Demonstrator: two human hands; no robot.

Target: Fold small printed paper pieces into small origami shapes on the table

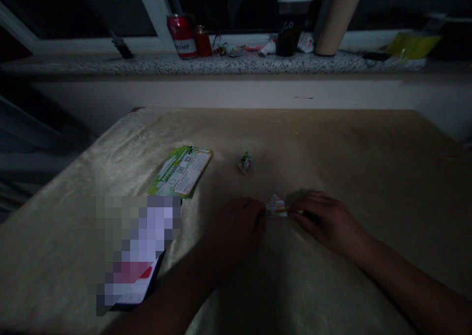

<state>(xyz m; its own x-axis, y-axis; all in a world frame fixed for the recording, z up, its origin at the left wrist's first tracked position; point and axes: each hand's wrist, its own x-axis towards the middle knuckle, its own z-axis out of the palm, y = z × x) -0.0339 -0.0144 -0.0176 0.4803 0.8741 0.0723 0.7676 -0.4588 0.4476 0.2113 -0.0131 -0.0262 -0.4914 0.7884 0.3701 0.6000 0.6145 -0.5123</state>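
Both my hands rest low on the table [350, 148], which is covered with a pale gold cloth. Between them lies a small folded piece of printed paper [275, 206]. My left hand [236, 229] is closed, its fingertips pressed on the paper's left edge. My right hand [326, 222] pinches the paper's right edge, fingers together. A second small folded paper piece [246, 163], greenish, lies alone farther back on the cloth.
A green and white printed leaflet [181, 172] lies left of centre. A blurred flat item [137, 249] lies at the near left. On the stone windowsill [110, 65] behind stand a red can [182, 35], a dark cup [290, 28] and a cardboard tube [337, 18].
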